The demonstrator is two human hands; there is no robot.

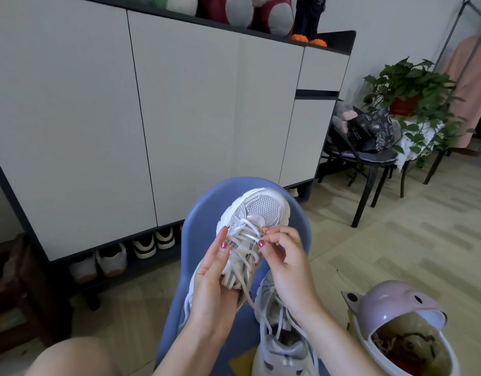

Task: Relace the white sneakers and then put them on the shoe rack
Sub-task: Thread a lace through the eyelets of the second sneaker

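Holding a white sneaker (257, 213), hands beside a debris-filled pink bin (391, 308).

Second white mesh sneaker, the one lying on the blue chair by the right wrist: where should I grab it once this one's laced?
Probably by the padded grey heel collar of the second white mesh sneaker, coming from above on the near side. Its opening faces up toward the camera and loose white laces trail over the tongue, so a front grip would likely snag them. The right hand is nearest.
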